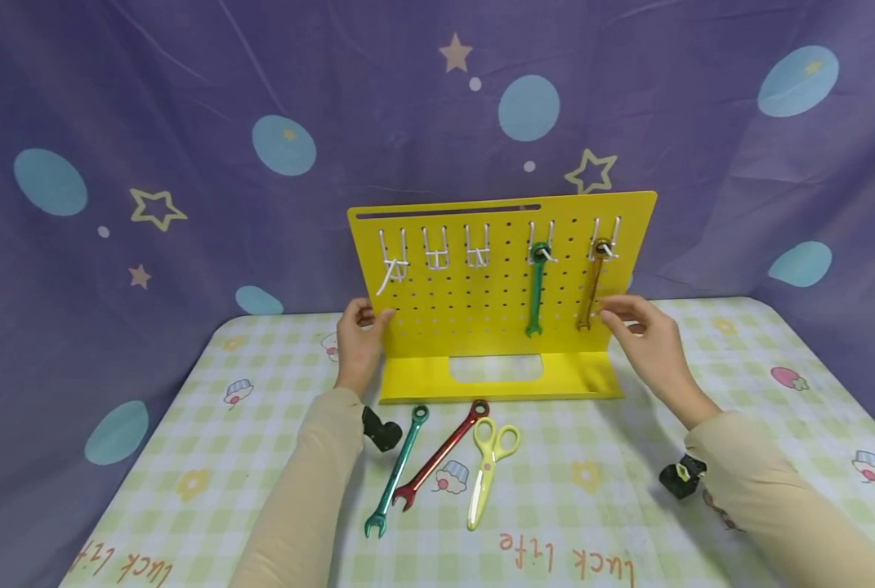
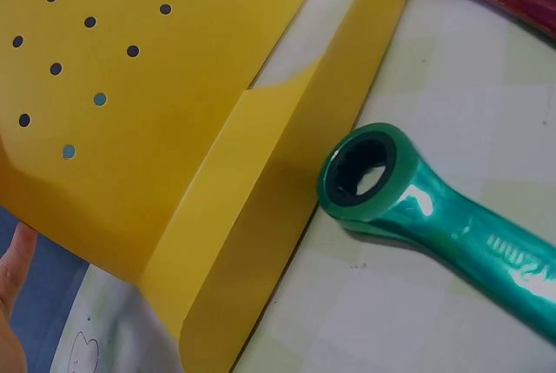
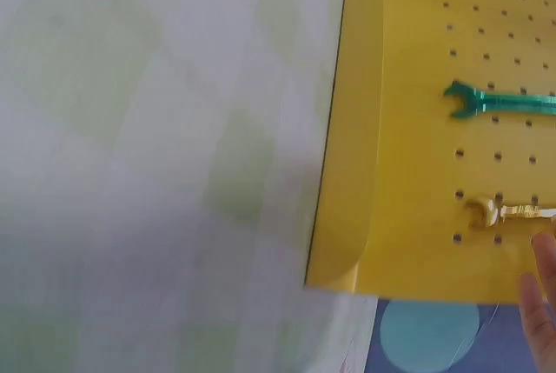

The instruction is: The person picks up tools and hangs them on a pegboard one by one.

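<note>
A yellow pegboard [image 1: 481,314] stands on its base on the table. My left hand [image 1: 359,339] holds its left edge, thumb in front and the other fingers partly hidden behind. At the right edge, my right hand [image 1: 650,339] grips the board between thumb and fingers, close to a gold wrench [image 1: 591,290]. That wrench and a green wrench [image 1: 536,294] hang from white hooks [image 1: 477,257]. Lying before the base are a teal-green wrench [image 1: 399,469], a red wrench [image 1: 440,457] and yellow scissors [image 1: 484,474]. In the left wrist view, the teal-green wrench's ring end [image 2: 369,173] lies beside the base.
A checked tablecloth [image 1: 555,506] covers the table. Behind the board hangs a purple curtain [image 1: 408,98] with stars and blue ovals. Black wrist cameras sit at the left wrist [image 1: 381,431] and right wrist [image 1: 681,478]. The left hooks on the board hold no wrenches.
</note>
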`<action>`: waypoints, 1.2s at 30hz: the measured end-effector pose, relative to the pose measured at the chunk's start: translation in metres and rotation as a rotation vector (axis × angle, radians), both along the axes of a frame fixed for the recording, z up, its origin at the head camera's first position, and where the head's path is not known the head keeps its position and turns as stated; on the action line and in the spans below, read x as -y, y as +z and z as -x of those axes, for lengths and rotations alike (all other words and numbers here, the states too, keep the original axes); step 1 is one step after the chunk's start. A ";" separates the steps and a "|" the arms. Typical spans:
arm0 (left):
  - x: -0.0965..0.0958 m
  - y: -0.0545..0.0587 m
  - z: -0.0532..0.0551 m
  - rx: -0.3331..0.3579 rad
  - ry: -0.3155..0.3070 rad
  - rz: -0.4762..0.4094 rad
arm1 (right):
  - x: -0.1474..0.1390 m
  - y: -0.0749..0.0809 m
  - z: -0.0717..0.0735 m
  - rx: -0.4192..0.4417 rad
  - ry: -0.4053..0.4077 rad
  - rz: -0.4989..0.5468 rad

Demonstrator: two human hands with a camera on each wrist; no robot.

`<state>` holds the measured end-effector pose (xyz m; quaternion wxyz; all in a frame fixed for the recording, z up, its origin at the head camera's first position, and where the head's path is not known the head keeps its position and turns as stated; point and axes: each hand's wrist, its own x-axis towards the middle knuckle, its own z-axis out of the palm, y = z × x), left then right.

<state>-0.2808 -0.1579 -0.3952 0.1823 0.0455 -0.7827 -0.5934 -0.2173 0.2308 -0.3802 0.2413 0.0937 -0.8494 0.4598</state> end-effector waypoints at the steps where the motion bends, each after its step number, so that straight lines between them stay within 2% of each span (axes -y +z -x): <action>1: 0.000 0.000 0.000 -0.004 -0.002 -0.001 | -0.003 0.000 0.000 0.002 -0.007 0.001; 12: 0.001 0.001 -0.001 0.001 -0.003 0.006 | -0.026 -0.005 0.002 0.049 -0.120 0.022; 20: 0.001 -0.001 -0.001 0.012 0.004 0.008 | -0.035 -0.006 0.010 0.134 -0.183 0.070; 24: 0.001 -0.001 0.000 0.011 0.005 0.009 | -0.036 -0.007 0.017 0.133 -0.166 0.109; 31: 0.000 -0.001 0.000 0.000 -0.002 0.008 | -0.030 -0.006 0.026 0.088 -0.122 0.111; 36: 0.000 -0.001 0.000 -0.002 -0.002 0.005 | -0.026 -0.007 0.032 0.086 -0.113 0.134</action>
